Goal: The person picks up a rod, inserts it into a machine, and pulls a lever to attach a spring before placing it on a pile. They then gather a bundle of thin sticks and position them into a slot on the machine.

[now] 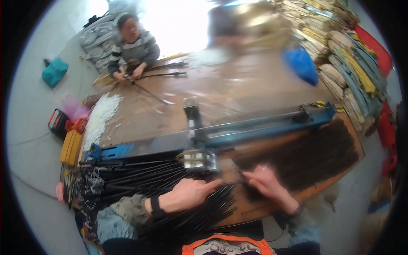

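My left hand (191,194), a dark band at its wrist, is closed over a thin black rod (140,187), its index finger stretched along it to the right. The rod runs in from the left over a spread pile of similar black rods (204,212). My right hand (265,182) is closed near the rod's right end, thumb and index finger together; what they pinch is blurred. Just beyond both hands stands a small metal fixture (197,160) with a shiny block, joined to an upright arm (192,117).
A long blue metal rail (267,131) crosses the wooden table (250,93). Across it, a person (134,46) handles black rods. White small pieces (104,114) lie heaped at the left edge. A blue bag (301,66) and stacked sacks (340,63) are at right, a yellow box (71,146) at left.
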`<state>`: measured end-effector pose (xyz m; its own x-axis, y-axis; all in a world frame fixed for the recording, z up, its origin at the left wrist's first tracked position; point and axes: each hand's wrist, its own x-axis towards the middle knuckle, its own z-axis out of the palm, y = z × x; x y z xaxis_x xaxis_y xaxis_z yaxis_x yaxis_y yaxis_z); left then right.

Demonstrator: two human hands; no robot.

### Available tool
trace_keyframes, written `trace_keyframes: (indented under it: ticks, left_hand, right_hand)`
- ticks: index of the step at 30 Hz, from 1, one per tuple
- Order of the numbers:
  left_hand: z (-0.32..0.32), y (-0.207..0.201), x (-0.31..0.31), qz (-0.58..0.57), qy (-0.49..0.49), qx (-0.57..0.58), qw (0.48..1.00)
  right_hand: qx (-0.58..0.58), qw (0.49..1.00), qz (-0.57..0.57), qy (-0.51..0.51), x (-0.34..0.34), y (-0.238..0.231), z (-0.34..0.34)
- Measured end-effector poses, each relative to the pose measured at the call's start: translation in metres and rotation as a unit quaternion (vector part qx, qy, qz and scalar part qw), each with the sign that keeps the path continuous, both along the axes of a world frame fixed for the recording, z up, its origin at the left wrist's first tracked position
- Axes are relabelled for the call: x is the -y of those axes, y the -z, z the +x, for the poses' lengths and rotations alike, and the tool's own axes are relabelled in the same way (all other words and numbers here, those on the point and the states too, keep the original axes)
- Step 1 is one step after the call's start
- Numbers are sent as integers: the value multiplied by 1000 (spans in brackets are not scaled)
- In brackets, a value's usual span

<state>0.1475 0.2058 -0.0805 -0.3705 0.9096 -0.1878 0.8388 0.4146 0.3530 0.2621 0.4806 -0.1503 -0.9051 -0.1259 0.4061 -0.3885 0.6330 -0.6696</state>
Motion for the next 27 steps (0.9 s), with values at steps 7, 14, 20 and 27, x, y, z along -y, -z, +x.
trace_keyframes:
  ticks: [7, 14, 20, 27]
  left_hand:
    - [-2, -9, -25, -44, -36, 205, 977]
    - [-8, -16, -83, -10, 48, -39, 998]
    - [-55, -45, -117, 124, 89, -204, 967]
    - [-55, -23, -151, 94, 120, -151, 977]
  right_hand:
    - [-87, 988, 129, 19, 7, 0, 10]
    - [-191, 969, 122, 96, -53, 9, 3]
    - [-205, 930, 102, 287, -122, -1, -19]
    - [-233, 912, 122, 313, -153, 14, -10]
